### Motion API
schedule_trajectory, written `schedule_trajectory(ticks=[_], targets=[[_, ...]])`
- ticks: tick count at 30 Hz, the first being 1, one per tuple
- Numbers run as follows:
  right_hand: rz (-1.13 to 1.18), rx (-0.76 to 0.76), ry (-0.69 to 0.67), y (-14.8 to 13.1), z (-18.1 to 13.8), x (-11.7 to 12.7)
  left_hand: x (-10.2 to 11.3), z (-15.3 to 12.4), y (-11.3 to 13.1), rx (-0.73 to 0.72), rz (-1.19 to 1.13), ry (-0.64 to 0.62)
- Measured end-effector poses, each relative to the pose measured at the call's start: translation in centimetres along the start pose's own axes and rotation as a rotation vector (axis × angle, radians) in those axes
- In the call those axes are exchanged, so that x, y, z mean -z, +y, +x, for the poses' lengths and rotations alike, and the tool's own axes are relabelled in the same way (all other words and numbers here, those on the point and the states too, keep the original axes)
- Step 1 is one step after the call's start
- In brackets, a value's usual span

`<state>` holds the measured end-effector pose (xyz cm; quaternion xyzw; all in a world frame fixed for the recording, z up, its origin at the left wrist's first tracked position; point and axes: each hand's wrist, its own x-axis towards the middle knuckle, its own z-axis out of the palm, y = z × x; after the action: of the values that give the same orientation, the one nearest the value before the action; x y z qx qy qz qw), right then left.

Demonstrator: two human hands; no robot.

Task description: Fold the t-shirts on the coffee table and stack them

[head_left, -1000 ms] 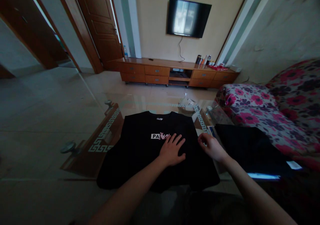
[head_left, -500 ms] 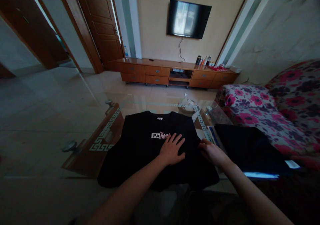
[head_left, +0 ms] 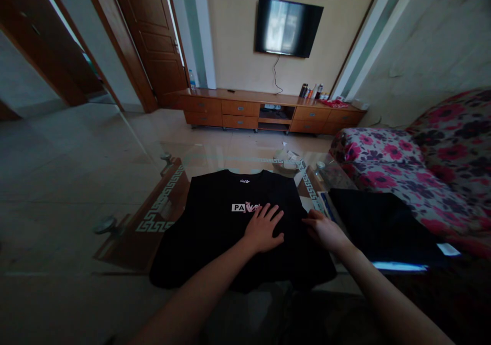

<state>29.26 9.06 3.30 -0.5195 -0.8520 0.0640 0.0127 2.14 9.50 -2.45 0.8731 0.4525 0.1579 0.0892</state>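
A black T-shirt [head_left: 215, 232] with a small white and pink chest logo lies face up on a glass coffee table [head_left: 161, 207], collar pointing away from me. My left hand [head_left: 264, 228] rests flat on the middle of the shirt just below the logo, fingers spread. My right hand [head_left: 325, 231] sits at the shirt's right edge beside the left hand. Its fingers are curled together on the fabric there.
A dark folded cloth pile [head_left: 379, 227] lies on the table's right end, next to a floral sofa [head_left: 422, 166]. Small items [head_left: 287, 160] sit at the table's far edge. A wooden TV cabinet [head_left: 268, 112], a wall TV and a door stand beyond on the tiled floor.
My right hand has come down and slightly left, from just above the shirt's right edge onto the fabric. My left hand has stayed flat on the shirt.
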Motion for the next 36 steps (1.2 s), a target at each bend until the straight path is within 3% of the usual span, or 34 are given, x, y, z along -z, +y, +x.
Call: schedule_trajectory(ticks=[9, 20, 36], targets=[[-0.031, 0.042, 0.017, -0.4, 0.0, 1.2, 0.2, 0.0, 0.0, 0.001, -0.002, -0.009], [0.041, -0.016, -0.060, 0.6, 0.1, -0.2, 0.4, 0.0, 0.1, -0.006, -0.012, -0.005], [0.094, 0.026, -0.069, -0.7, 0.1, 0.7, 0.3, 0.0, 0.0, -0.001, -0.015, -0.015]])
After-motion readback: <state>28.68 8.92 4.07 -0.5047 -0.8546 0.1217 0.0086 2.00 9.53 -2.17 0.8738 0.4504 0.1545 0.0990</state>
